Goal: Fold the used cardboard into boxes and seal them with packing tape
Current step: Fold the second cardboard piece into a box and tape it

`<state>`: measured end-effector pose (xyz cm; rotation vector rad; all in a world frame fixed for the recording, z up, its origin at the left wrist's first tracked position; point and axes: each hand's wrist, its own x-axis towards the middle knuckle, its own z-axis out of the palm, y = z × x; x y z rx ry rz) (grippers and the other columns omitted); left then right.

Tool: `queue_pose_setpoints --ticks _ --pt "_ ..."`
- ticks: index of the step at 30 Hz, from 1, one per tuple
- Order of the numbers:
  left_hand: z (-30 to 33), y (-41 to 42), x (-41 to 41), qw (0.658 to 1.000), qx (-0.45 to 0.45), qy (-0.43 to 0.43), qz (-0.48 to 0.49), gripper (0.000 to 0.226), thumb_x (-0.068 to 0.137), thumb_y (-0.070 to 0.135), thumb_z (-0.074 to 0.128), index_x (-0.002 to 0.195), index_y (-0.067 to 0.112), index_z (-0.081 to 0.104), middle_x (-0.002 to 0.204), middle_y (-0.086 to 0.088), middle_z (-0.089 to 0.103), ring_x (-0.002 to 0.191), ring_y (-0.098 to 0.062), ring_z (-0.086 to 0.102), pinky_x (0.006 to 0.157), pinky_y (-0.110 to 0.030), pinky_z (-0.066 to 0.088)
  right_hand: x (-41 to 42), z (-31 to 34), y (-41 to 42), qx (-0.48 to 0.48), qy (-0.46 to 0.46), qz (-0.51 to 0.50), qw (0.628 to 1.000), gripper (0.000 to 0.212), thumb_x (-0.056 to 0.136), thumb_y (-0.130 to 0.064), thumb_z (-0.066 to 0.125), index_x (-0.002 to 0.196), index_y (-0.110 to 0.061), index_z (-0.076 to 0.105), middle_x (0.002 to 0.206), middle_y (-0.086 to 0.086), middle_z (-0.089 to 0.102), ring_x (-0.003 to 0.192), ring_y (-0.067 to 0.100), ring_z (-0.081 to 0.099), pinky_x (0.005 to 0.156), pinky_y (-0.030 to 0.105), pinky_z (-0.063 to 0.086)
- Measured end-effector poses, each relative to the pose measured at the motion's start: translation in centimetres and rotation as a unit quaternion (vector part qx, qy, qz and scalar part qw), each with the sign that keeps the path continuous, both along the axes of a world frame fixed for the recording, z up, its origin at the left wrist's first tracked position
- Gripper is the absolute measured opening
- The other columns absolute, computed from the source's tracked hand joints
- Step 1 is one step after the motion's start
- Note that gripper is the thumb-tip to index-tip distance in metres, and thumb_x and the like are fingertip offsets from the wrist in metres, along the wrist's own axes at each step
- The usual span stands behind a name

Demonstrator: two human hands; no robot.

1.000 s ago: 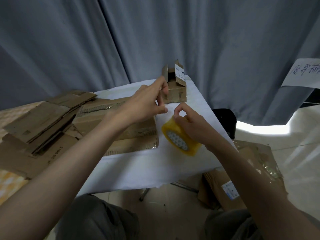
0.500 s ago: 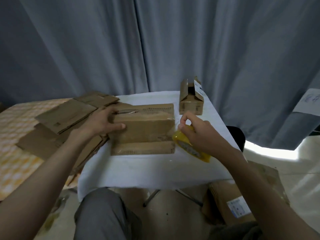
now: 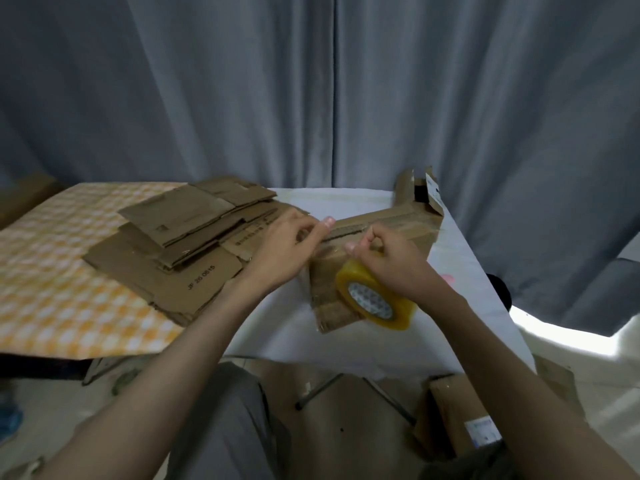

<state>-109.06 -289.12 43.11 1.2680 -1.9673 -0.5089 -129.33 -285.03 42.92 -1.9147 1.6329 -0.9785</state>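
Sealing box near desk's far right corner: left hand pinching what looks like the tape end at the seam, right hand gripping tape roll. Best pulled taut, laid centred along the seam, pressed flat.

Brown cardboard is seen at nine o'clock — an orange-and-white checked cloth beneath; yellow tape, white tablecloth, grey curtain.
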Motion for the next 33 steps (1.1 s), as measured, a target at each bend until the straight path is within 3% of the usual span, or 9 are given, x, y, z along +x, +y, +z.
queue_pose_setpoints --ticks 4,8,13,16,21,24,28,31,33 --pt "0.5 1.4 0.7 0.987 0.088 0.088 -0.102 0.035 0.069 0.053 0.085 0.086 0.024 0.074 0.077 0.004 0.072 0.069 -0.009 0.062 0.064 -0.024 0.051 1.2 0.2 -0.2 0.015 0.019 -0.006 1.000 0.034 0.089 -0.059 0.054 0.086 -0.025 0.054 0.086 -0.012 0.061 0.084 0.008 0.057 0.074 0.035 0.051" --pt "0.5 1.4 1.1 0.976 0.097 0.151 -0.123 0.014 0.073 0.012 0.087 0.079 0.014 0.075 0.069 0.002 0.073 0.062 -0.002 0.063 0.060 -0.013 0.047 2.3 0.3 0.1 0.034 0.009 -0.012 0.999 0.034 0.091 -0.060 0.054 0.084 -0.027 0.052 0.085 -0.015 0.060 0.082 0.003 0.055 0.065 0.027 0.043" --pt "1.7 0.9 1.7 0.971 0.125 0.181 -0.098 0.005 0.079 0.008 0.082 0.082 0.007 0.078 0.068 -0.003 0.073 0.059 -0.004 0.063 0.058 -0.014 0.048 2.3 0.6 1.2 0.118 -0.135 0.028 0.983 0.021 0.091 -0.055 0.062 0.097 -0.036 0.057 0.103 -0.013 0.063 0.092 0.009 0.062 0.064 0.021 0.050" --pt "2.6 0.2 1.7 0.970 0.155 0.168 -0.086 0.009 0.080 0.013 0.082 0.083 0.006 0.077 0.069 -0.005 0.072 0.061 -0.004 0.063 0.058 -0.015 0.048 2.2 0.2 2.6 0.169 -0.228 0.044 0.958 0.039 0.088 -0.054 0.066 0.123 -0.044 0.054 0.118 -0.013 0.057 0.099 0.011 0.064 0.068 0.021 0.055" --pt "3.4 -1.7 2.2 0.970 0.200 0.124 -0.058 0.006 0.083 0.010 0.079 0.080 0.006 0.075 0.070 -0.004 0.069 0.059 -0.002 0.059 0.057 -0.015 0.047 2.4 -1.3 4.6 0.239 -0.379 0.077 0.891 0.059 0.077 -0.042 0.072 0.132 -0.032 0.054 0.124 0.000 0.064 0.105 0.017 0.069 0.084 0.034 0.060" --pt "3.3 -2.7 2.7 0.968 0.210 0.125 -0.052 0.007 0.082 0.010 0.079 0.082 0.004 0.076 0.076 -0.010 0.070 0.065 -0.007 0.059 0.063 -0.019 0.049 2.7 -1.8 5.2 0.210 -0.376 0.050 0.901 0.050 0.080 -0.043 0.073 0.127 -0.035 0.056 0.121 -0.002 0.065 0.101 0.017 0.068 0.073 0.027 0.059" --pt "3.3 -5.1 3.8 0.971 0.191 0.144 -0.005 0.007 0.082 0.007 0.079 0.086 0.003 0.074 0.071 -0.001 0.068 0.057 -0.001 0.058 0.062 -0.015 0.049 3.2 -2.6 5.8 0.164 -0.291 -0.019 0.942 0.045 0.080 -0.065 0.067 0.116 -0.041 0.053 0.114 -0.010 0.060 0.097 0.013 0.065 0.070 0.026 0.056" --pt "2.7 -6.5 4.0 0.972 0.195 0.129 0.013 0.008 0.084 0.006 0.077 0.090 0.002 0.074 0.076 -0.002 0.068 0.063 -0.005 0.058 0.066 -0.017 0.050 3.3 -2.6 6.3 0.165 -0.315 -0.021 0.935 0.041 0.078 -0.064 0.067 0.110 -0.041 0.056 0.108 -0.013 0.061 0.092 0.009 0.065 0.059 0.016 0.054" --pt "2.1 -7.1 4.0 0.971 0.198 0.135 0.021 0.010 0.085 0.007 0.077 0.093 0.001 0.074 0.076 -0.004 0.067 0.064 -0.008 0.056 0.064 -0.016 0.049 3.5 -2.2 6.0 0.163 -0.320 -0.029 0.933 0.042 0.073 -0.063 0.065 0.109 -0.040 0.058 0.109 -0.010 0.062 0.094 0.012 0.065 0.065 0.024 0.057"
